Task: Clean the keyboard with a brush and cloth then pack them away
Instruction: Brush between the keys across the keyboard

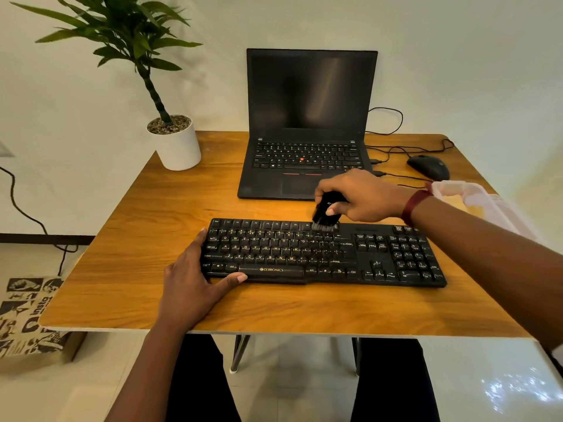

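I see the black Zebronics keyboard (323, 254) on the wooden worktop (146, 208), my right hand (362, 196) gripping a black brush (326, 213), bristles on the keyboard's top row, my left hand (195, 275) flat, fingers straight, against the keyboard's left end

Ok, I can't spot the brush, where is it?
Head view, centre-right: the right hand grips the brush, bristles on the keyboard's top row, just in front of the laptop.

Head camera looks forward and down, close over the keyboard (304, 252).
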